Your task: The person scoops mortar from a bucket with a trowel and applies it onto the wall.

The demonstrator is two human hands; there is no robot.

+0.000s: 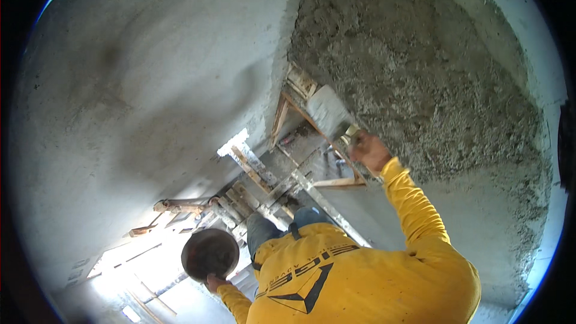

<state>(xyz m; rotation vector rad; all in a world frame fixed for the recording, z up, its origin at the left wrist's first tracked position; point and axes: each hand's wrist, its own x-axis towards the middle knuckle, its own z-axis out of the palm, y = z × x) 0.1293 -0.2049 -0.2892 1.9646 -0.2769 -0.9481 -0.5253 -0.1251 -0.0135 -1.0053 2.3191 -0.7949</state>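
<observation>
My right hand [370,155] is closed round the handle of a plastering trowel [329,110]. Its flat, pale blade points up and left, at the edge of a rough, dark grey mortar patch [420,66] on the wall. Whether the blade touches the mortar, I cannot tell. Low on the left, my left hand [215,283] grips the rim of a round, dark bowl [210,255]. The inside of the bowl looks dark, and what it contains is unclear. Both arms are in yellow sleeves.
A smooth grey wall [150,72] fills the left side and meets the mortared wall at a corner. Below are wooden boards and beams [324,201], with a triangular wooden frame [312,123] near the trowel. Bright light comes through openings at lower left.
</observation>
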